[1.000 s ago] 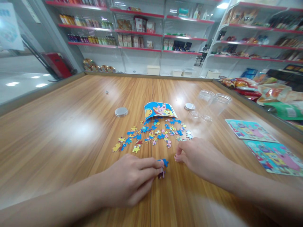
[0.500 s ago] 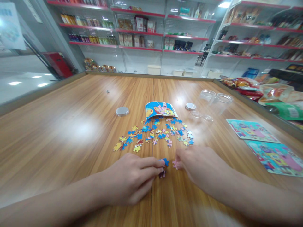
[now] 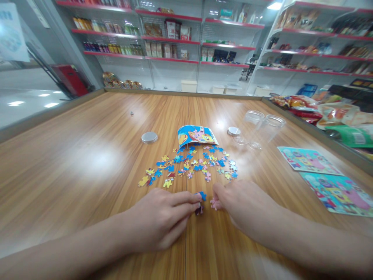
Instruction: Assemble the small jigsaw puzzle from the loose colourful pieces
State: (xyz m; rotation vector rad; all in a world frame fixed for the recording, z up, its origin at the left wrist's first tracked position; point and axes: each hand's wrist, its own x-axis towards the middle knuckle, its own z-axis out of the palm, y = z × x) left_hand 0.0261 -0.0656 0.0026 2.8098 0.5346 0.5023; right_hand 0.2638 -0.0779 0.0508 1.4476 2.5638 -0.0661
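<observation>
My left hand point(image 3: 167, 217) lies low over the table, its fingers together with their tips on blue and dark jigsaw puzzle pieces point(image 3: 203, 195), which they partly cover. Just to the right, my right hand point(image 3: 244, 202) pinches a pink jigsaw piece point(image 3: 215, 203) between thumb and finger. A small gap separates the pink piece from the blue one. Beyond both hands, several loose jigsaw pieces point(image 3: 198, 168) in blue, yellow and pink are spread out. Behind them stands a curved picture card point(image 3: 198, 135) with cartoon figures.
A silver lid point(image 3: 149, 137) lies to the left, another lid point(image 3: 234, 131) to the right near two clear jars point(image 3: 272, 126). Two assembled-looking cartoon picture sheets point(image 3: 310, 160) lie at the right. Packaged goods point(image 3: 346, 112) border the table's right edge; shelves stand behind.
My right hand has shifted slightly left with the pink piece, closer to the blue piece. My left hand stays almost in place on its pieces. The whole view has shifted a little.
</observation>
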